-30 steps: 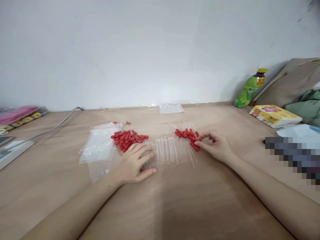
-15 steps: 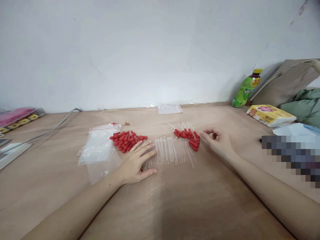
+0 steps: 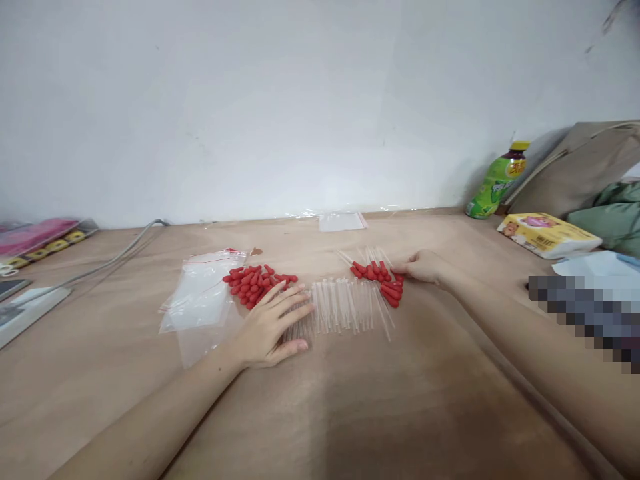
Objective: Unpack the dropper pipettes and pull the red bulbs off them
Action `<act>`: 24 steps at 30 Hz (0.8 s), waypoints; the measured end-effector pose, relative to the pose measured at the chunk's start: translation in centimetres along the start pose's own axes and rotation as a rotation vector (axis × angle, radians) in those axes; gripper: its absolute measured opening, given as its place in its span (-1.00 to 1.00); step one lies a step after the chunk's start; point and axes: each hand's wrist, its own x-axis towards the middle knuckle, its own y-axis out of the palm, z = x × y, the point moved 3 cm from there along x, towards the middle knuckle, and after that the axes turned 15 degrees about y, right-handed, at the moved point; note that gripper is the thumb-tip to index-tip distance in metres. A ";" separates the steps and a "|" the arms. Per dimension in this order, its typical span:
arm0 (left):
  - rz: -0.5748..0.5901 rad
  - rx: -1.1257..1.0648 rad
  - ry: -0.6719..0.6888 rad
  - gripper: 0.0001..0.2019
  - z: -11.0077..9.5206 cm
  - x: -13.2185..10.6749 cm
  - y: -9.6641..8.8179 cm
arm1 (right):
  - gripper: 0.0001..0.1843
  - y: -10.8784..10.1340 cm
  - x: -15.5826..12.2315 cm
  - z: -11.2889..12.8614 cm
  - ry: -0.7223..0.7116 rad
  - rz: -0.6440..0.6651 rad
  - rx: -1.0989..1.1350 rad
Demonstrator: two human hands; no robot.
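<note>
My left hand [image 3: 270, 327] lies flat with its fingers spread on the left end of a row of clear plastic tubes [image 3: 345, 305] on the wooden table [image 3: 350, 413]. Just beyond its fingertips is a pile of loose red rubber bulbs [image 3: 257, 283]. My right hand [image 3: 423, 267] reaches in from the right, its fingers curled together at the edge of a small heap of tubes fitted with red bulbs [image 3: 380, 279]. Whether it holds one of them I cannot make out.
Clear zip bags [image 3: 200, 297] lie left of the red bulbs, and another [image 3: 343, 221] lies by the wall. A green bottle [image 3: 495, 181], a yellow packet [image 3: 547, 235] and a brown bag [image 3: 580, 163] stand at the right. A grey cable [image 3: 115, 257] and trays are at the far left.
My right hand has moved up and left from beside the heap of bulbed tubes to its far right edge, with fingers closing. My left hand has stayed on the tube row.
</note>
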 end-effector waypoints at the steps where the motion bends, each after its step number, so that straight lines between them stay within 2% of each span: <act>1: -0.010 0.002 0.003 -0.46 0.0 -0.1 0.0 | -0.74 0.1 0.0 0.2 0.008 0.002 -0.001; 10: -0.067 -0.005 0.018 -0.50 -0.1 -0.3 0.0 | -0.74 -0.9 -1.2 0.9 0.066 0.074 0.125; 15: -0.170 0.022 0.022 -0.54 -0.4 -0.2 -0.4 | -0.77 -1.7 -1.9 0.9 -0.017 0.084 0.269; 17: -0.256 0.068 -0.011 -0.56 -0.5 -0.1 -0.6 | -0.78 -1.6 -2.7 0.8 -0.159 0.038 0.355; 19: -0.339 0.135 -0.065 -0.56 -0.6 0.2 -0.7 | -0.72 -1.1 -4.3 0.5 -0.410 -0.072 0.406; 21: -0.401 0.201 -0.109 -0.53 -0.8 0.6 -0.8 | -0.67 -0.1 -6.6 0.0 -0.675 -0.249 0.338; 23: -0.428 0.249 -0.118 -0.50 -1.1 1.1 -0.8 | -0.77 1.4 -9.4 -0.6 -0.905 -0.421 0.204; 24: -0.431 0.268 -0.116 -0.50 -1.4 1.4 -0.9 | -0.79 2.3 -10.6 -0.8 -0.999 -0.462 0.133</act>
